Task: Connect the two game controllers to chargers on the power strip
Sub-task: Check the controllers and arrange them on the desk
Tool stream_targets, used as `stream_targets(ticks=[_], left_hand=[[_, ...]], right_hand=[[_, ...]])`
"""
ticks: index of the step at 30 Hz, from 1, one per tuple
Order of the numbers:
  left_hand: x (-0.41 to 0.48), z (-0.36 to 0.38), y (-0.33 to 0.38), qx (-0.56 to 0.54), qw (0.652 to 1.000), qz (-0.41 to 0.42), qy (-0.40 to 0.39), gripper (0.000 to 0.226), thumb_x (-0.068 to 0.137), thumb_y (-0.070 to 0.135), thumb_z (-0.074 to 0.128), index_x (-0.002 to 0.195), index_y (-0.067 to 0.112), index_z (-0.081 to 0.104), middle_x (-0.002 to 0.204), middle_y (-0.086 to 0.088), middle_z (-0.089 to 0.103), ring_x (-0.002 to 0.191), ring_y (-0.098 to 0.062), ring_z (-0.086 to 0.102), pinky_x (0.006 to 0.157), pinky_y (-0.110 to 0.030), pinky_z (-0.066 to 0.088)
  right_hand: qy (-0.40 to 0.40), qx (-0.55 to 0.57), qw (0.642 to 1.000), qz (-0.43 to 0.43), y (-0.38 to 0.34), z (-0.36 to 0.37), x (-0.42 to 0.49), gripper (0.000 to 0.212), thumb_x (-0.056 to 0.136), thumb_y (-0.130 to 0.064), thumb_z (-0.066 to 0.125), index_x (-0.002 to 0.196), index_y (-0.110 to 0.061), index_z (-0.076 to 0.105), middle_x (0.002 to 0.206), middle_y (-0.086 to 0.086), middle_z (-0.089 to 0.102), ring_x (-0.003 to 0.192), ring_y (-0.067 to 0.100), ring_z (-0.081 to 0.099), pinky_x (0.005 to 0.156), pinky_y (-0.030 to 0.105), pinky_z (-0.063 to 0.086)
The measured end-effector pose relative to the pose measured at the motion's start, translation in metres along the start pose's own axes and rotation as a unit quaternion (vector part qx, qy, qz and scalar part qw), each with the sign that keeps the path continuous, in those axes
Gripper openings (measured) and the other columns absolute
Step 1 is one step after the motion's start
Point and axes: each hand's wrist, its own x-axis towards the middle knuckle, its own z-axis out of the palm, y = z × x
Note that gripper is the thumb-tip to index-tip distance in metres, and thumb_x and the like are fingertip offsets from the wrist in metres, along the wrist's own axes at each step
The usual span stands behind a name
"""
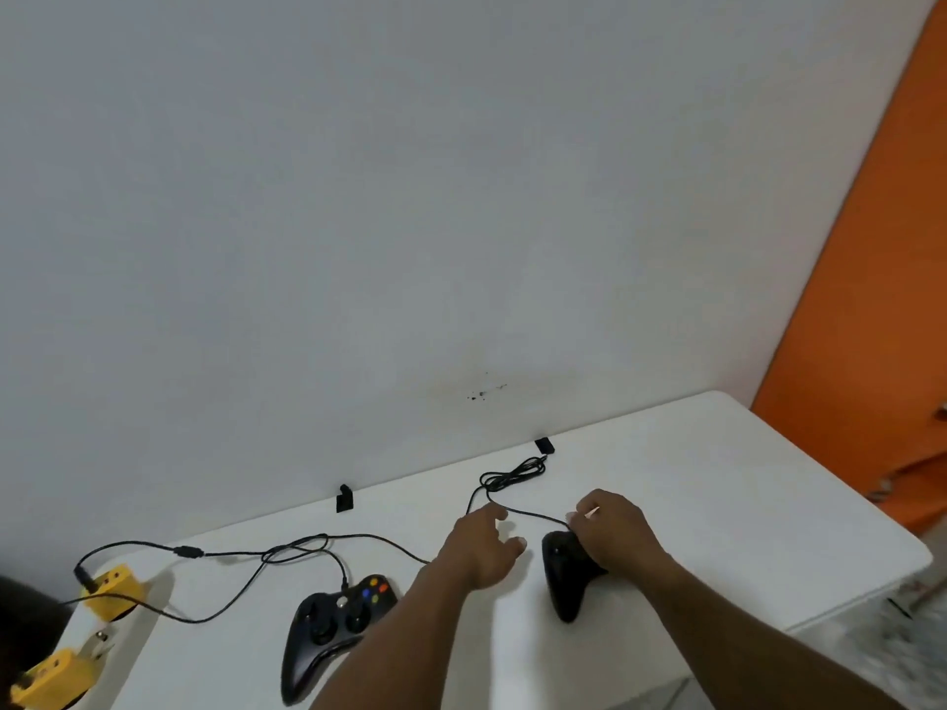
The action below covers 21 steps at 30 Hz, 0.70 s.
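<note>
white folding table (717, 479) set against a grey wall. at its left end, white power strip (137, 635) bearing an upper yellow charger (110, 589) and a lower yellow charger (48, 676). flat at centre, buttoned controller (333, 627), lead seemingly run to the upper one already. right of it, second controller (566, 581) tipped up, clasped by the right hand (615, 530), likely to free its cable (512, 474), bundled behind. left hand (484, 548) slack, fingers spread, grasping nothing, poised beside that cable
</note>
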Motion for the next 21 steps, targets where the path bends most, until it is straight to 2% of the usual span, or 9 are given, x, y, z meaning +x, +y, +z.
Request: stream_targets(ticks=[4,5,7,9,12,17,21], left_hand=[[0.03,0.011,-0.001,0.012,0.998,-0.016,-0.055,0.067,0.086,0.054,0.064,0.143,0.024,0.044,0.139,-0.003,0.057,0.125,-0.021,0.056,0.101,-0.029,0.043],[0.035,0.013,-0.002,0.012,0.997,-0.02,-0.071,0.07,0.085,0.056,0.065,0.144,0.025,0.043,0.137,-0.002,0.057,0.121,-0.02,0.058,0.099,-0.029,0.044],[0.047,0.018,-0.001,-0.022,0.993,-0.036,-0.11,0.076,0.079,0.057,0.069,0.143,0.026,0.042,0.115,0.003,0.061,0.096,-0.013,0.064,0.08,-0.025,0.047],[0.058,0.022,0.0,-0.06,0.985,-0.051,-0.154,0.085,0.071,0.055,0.075,0.142,0.025,0.039,0.094,0.004,0.065,0.073,-0.011,0.062,0.059,-0.023,0.044],[0.07,0.03,0.0,-0.081,0.974,-0.067,-0.202,0.092,0.063,0.05,0.083,0.14,0.026,0.038,0.094,-0.002,0.074,0.069,-0.013,0.068,0.053,-0.022,0.042],[0.073,0.041,0.003,-0.089,0.966,-0.061,-0.234,0.07,0.066,0.034,0.087,0.126,0.024,0.053,0.097,-0.014,0.078,0.07,-0.016,0.073,0.053,-0.023,0.043],[0.069,0.043,0.004,-0.072,0.982,-0.029,-0.172,0.054,0.068,0.025,0.082,0.118,0.025,0.059,0.088,-0.013,0.078,0.064,-0.015,0.07,0.059,-0.024,0.048]], right_hand=[[0.018,-0.017,0.998,0.06,0.02,-0.004,0.019,0.032,0.087,-0.038,0.06,0.112,-0.018,0.061,0.117,0.01,0.061,0.113,0.03,0.055,0.096,0.036,0.047],[0.02,-0.02,0.997,0.074,0.026,-0.006,0.023,0.035,0.086,-0.038,0.06,0.115,-0.019,0.06,0.118,0.01,0.059,0.114,0.031,0.054,0.096,0.037,0.048],[0.014,-0.03,0.995,0.091,0.036,-0.008,0.035,0.04,0.086,-0.04,0.059,0.12,-0.018,0.057,0.121,0.012,0.058,0.116,0.032,0.054,0.097,0.039,0.047],[-0.003,-0.036,0.994,0.105,0.045,-0.006,0.048,0.045,0.087,-0.041,0.057,0.124,-0.016,0.054,0.126,0.013,0.058,0.119,0.032,0.054,0.1,0.039,0.046],[-0.033,-0.045,0.991,0.123,0.053,0.0,0.061,0.048,0.089,-0.045,0.056,0.123,-0.012,0.055,0.128,0.013,0.059,0.12,0.03,0.055,0.097,0.034,0.044],[-0.081,-0.057,0.986,0.136,0.062,0.011,0.066,0.045,0.08,-0.052,0.061,0.102,-0.013,0.06,0.11,0.012,0.067,0.102,0.028,0.061,0.077,0.029,0.042],[-0.091,-0.051,0.988,0.115,0.06,0.006,0.067,0.043,0.075,-0.054,0.067,0.091,-0.017,0.054,0.1,0.007,0.063,0.089,0.023,0.056,0.07,0.028,0.039]])
